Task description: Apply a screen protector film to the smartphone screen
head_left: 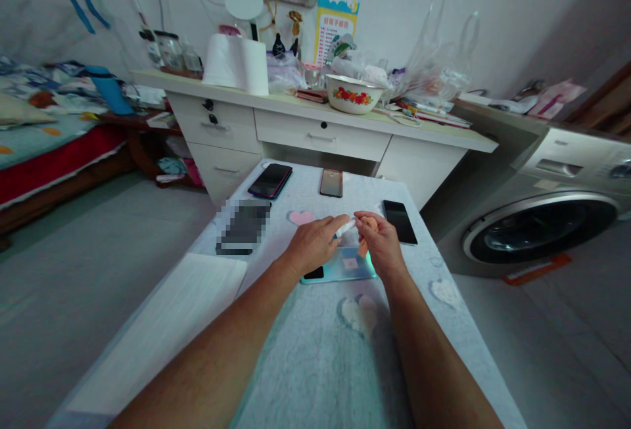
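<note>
— Hovering over the middle of the table, are both hands busy?

— Yes. The left hand pinches a small white piece between thumb and forefinger. The right hand has its fingers curled tight around an orange piece, with a narrow orange strip hanging below the fingers.

— Do the two hands touch?

— Their fingertips come very close. The white piece spans the gap between them, and I cannot tell whether its far end touches the right thumb.

— What lies under them?

— A pale teal phone, flat on the table's cloth and directly below both hands, with its dark camera block at the left end. Neither piece rests on it; both are held just above.

— And around it?

— A black phone lies just beside the right hand, toward the table's right edge. A red-edged phone and a brownish phone lie near the far edge, well apart from the hands. A dark flat thing, blurred out, sits near the left edge, with a pink heart between it and the left hand. A white sheet covers the near left corner.

— Beyond the table?

— A white desk carrying a flowered bowl and paper rolls, and a washing machine off to the right.
</note>
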{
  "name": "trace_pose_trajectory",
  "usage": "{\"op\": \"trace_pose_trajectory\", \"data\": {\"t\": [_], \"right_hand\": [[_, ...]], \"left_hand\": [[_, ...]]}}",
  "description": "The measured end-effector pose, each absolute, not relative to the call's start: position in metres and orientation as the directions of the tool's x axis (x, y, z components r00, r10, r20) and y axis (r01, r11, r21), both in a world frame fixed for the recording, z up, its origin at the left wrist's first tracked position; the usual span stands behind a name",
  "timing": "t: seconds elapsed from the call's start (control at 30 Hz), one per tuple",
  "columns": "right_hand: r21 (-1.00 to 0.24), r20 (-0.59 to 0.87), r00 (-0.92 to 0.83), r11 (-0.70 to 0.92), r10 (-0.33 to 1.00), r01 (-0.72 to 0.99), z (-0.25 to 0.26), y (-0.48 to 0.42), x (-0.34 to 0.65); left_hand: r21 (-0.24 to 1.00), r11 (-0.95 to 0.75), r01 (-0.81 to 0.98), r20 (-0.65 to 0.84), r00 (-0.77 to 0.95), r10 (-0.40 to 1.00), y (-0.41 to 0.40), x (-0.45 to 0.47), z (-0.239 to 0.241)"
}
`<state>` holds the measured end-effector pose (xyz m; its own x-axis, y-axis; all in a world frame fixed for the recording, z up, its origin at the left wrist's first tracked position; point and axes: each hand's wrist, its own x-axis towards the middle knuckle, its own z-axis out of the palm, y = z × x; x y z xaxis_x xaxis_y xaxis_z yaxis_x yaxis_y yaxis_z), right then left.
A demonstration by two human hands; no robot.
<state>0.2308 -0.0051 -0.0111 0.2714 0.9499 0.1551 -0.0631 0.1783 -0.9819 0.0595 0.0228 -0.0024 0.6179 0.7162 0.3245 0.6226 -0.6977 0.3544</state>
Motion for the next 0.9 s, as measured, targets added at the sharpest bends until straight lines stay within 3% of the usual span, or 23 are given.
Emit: {"op": "trace_pose_trajectory", "data": {"t": [0.9], "right_hand": [[-0.990,0.091,0.220,0.113,0.971,-0.090,-0.0029,-0.0102,0.2270]], "left_hand": [[0.346,-0.715,0.607,0.329,0.635,0.699,0.0263,0.0538,0.0036]]}}
